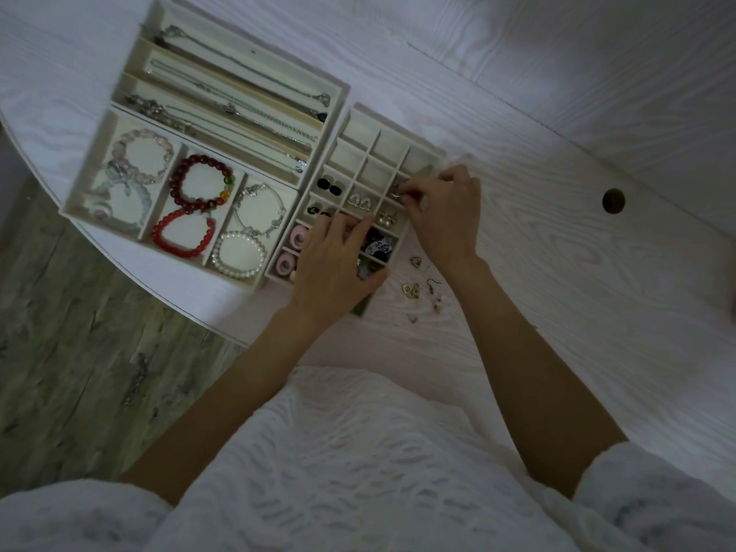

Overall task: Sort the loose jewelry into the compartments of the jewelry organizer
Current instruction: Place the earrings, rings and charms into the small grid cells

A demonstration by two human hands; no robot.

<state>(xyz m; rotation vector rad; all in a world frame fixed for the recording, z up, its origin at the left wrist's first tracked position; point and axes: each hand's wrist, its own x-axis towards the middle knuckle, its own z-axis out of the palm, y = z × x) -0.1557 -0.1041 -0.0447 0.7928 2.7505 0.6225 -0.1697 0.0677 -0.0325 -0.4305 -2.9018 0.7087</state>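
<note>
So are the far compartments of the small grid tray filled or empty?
Empty. The far cells of the grid tray show only bare pale lining, while nearer cells hold earrings such as the pearl pair. More loose earrings lie on the table.

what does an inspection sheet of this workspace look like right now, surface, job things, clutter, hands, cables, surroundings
surface: white wood-grain table with a round hole in it.
job's things: gridded earring tray, far cells bare, nearer cells hold earrings; bracelet tray with beaded bracelets; necklace tray with chains; loose earrings on the table beside the grid tray.
clutter: nothing seen.
hands: right hand pinches a small earring over a grid cell; left hand rests on the grid tray's near cells, fingers extended.
cables: nothing seen.
surroundings: grey wood-look floor to the left; white textured garment in the foreground.
</note>
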